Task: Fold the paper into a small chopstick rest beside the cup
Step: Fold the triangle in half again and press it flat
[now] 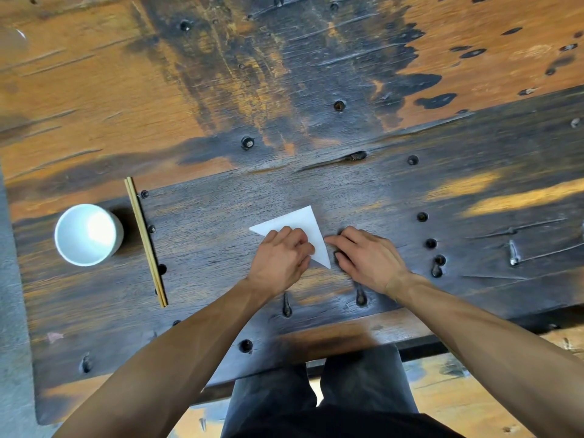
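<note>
A white paper (pixel 300 224), folded into a triangle, lies flat on the dark wooden table (pixel 347 191) near its middle. My left hand (pixel 281 260) presses down on the paper's lower left part and hides it. My right hand (pixel 366 257) rests on the table just right of the paper, its index fingertip touching the triangle's right edge. A white cup (pixel 87 233) stands at the far left. A pair of wooden chopsticks (pixel 145 241) lies just right of the cup, well apart from the paper.
The tabletop is worn planks studded with dark bolt heads and knots (pixel 338 105). Its near edge runs just above my knees (pixel 316 393). A grey floor strip (pixel 9 311) shows at the left.
</note>
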{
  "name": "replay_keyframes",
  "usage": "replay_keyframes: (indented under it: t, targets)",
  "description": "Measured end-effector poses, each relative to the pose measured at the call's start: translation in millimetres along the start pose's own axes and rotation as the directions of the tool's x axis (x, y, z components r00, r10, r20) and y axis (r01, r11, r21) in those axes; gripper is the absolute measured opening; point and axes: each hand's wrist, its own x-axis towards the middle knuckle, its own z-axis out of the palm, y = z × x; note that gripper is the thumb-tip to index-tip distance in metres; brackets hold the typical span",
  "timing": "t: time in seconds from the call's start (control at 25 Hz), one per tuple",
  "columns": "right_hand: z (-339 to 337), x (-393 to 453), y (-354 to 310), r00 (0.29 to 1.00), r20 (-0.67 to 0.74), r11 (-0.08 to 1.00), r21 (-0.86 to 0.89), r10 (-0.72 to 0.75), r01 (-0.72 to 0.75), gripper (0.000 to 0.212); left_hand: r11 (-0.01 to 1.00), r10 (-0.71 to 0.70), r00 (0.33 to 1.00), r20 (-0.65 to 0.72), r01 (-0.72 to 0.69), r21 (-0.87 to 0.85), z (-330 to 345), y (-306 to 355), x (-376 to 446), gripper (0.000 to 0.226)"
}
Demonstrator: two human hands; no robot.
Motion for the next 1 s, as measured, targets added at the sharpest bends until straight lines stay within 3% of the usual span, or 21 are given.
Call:
replay_keyframes:
  t: [0.2,0.44,0.84,1.0]
  targets:
    - [0,-1,-3,1.0,0.014,0.999,-0.033,0.006,-0.005,0.041,0.999,0.025,1.0,-0.012,-0.024,0.033,0,-2,-1,0.001]
    - [1,-3,-6,1.0,0.006,0.998,-0.06,0.017,-0.017,0.045,0.995,0.051,0.999,-0.005,-0.051,0.087,0,-7,-4,0.012]
    - [7,-2,-18,0.983,-0.183,0.995,-0.096,-0.004,-0.013,0.047,0.991,0.095,0.991,0.09,-0.103,0.088,-7,-9,-16,0.031]
    - [7,7,-23,0.989,-0.146,0.991,-0.136,-0.035,0.015,0.051,0.994,0.083,0.99,0.114,-0.09,0.059,-5,-11,-18,0.028]
